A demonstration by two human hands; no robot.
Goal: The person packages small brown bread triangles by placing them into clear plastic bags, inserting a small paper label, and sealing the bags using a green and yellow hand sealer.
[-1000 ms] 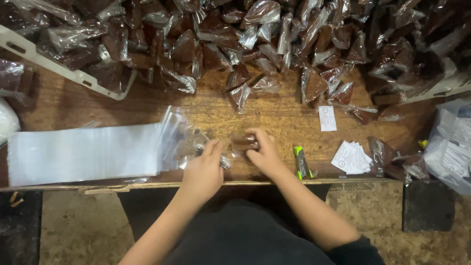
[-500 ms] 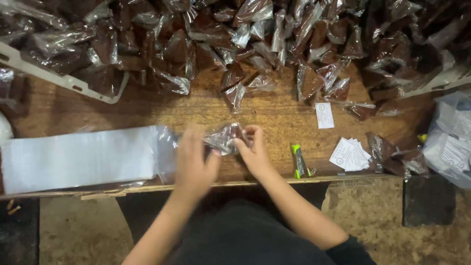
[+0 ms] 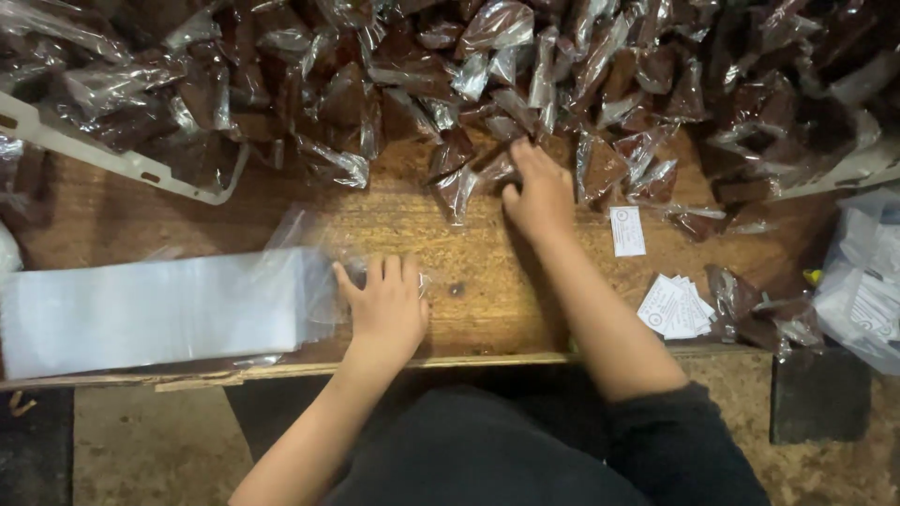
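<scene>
I saw the left hand [image 3: 386,309] resting flat, fingers spread open, on the end of the stack of clear bags [image 3: 155,309]. The stack lay on the wooden surface [image 3: 469,244] with its long axis left to right. The right hand [image 3: 539,192] touched a filled packet [image 3: 464,183] pointing toward me; whether its fingers gripped, I cannot tell.

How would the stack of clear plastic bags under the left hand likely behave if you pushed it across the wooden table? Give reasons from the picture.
The stack of clear plastic bags looks thin and glossy, so sheets would probably slide over one another and fan out. Its loose edge by the left hand already looks crumpled, suggesting it is floppy and light.
</scene>
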